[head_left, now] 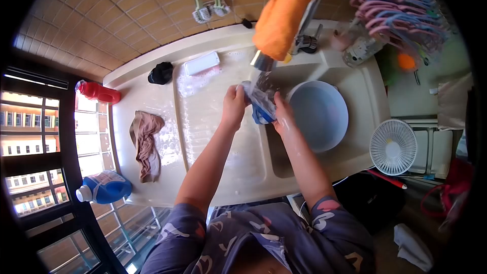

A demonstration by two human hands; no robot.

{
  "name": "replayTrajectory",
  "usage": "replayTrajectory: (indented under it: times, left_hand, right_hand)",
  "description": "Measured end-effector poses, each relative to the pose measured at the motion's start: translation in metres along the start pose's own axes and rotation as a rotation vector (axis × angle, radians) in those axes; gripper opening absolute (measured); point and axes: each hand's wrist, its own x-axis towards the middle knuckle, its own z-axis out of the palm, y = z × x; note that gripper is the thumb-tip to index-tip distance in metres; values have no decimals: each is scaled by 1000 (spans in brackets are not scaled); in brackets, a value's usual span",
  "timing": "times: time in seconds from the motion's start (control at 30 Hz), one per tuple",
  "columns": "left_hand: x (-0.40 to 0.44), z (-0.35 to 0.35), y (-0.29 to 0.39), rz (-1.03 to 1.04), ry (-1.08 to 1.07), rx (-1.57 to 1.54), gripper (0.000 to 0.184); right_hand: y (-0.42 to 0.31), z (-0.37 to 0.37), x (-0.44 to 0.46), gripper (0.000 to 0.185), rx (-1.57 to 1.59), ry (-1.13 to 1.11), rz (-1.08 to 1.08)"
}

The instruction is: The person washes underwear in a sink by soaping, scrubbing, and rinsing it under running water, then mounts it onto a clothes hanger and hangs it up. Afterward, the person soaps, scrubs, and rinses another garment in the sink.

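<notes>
Blue-and-white cloth (259, 104), grasped in both left hand (234, 105) and right hand (283, 112), hung just left of the basin (346, 110); step judged rinsing, next move seemingly called for turning fabric without slipping.

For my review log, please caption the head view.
Left hand and right hand hold a white-and-blue cloth beneath a silver metal spout, beside a round, pale basin.

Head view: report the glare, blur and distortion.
Head view: bright daylight washes out part of the window; head view: the wide lens bows the edges of the sink unit, with black corners; head view: the running water looks streaky, but the left hand and right hand holding the cloth read fairly clearly.
</notes>
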Motion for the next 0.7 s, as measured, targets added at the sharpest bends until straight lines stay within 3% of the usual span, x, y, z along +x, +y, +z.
replayTrajectory:
  times: [0.07, 0.13, 0.23, 0.3, 0.33, 0.4, 0.5, 0.57, 0.63, 0.7]
  left_hand:
    - [10, 25, 9, 2, -10, 40, 32]
    - [5, 44, 26, 135, 115, 469, 35]
    - [1, 58, 49, 84, 125, 312, 32]
    - [27, 42, 40, 255, 75, 531, 22]
    - [24, 39, 44, 314, -9, 336, 20]
    - [22, 35, 64, -23, -19, -267, 17]
    - [10, 11, 80, 82, 3, -265, 17]
    - [-6, -15, 81, 130, -3, -184, 25]
    - [-33, -38, 67, 288, -37, 341, 22]
    - [-65, -60, 17, 233, -85, 443, 23]
  right_hand:
    - [-12, -9, -18, 44, -16, 12, -12]
    - [-18, -14, -33, 40, -58, -36, -4]
    - [-23, -7, -54, 39, -164, -165, -64]
    - [-27, 2, -61, 35, -214, -211, -89]
    - [-27, 4, -62, 30, -268, -256, -113]
    - [-22, 4, -57, 27, -296, -296, -123]
    - [-14, -5, -56, 20, -372, -325, -193]
    - [-15, -18, -60, 19, -450, -265, -199]
    - [-12, -40, -64, 15, -449, -260, -203]
    - [-6, -57, -74, 14, -459, -210, -218]
